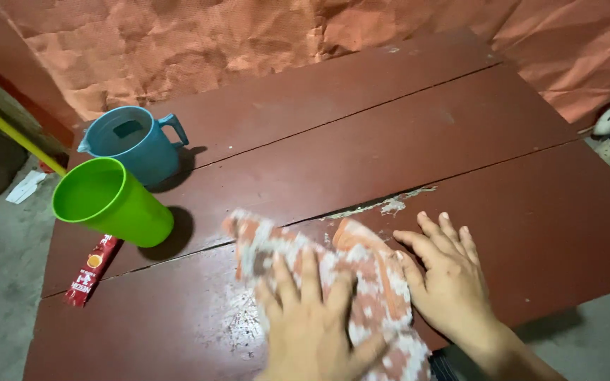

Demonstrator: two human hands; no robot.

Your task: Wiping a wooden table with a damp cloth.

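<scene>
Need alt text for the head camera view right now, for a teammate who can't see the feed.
Two bare hands press an orange-and-white cloth flat on a dark red wooden table, the left hand on top of it and the right hand at its edge. At left stand a green cup and a blue jug, with a red sachet beside them.

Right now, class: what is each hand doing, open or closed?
Left hand: open, pressed flat on the orange-and-white cloth.
Right hand: open, fingers spread, on the cloth's edge and the table.

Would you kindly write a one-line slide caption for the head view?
Both hands, left hand and right hand, press an orange cloth on a red wooden table beside a green cup.
</scene>
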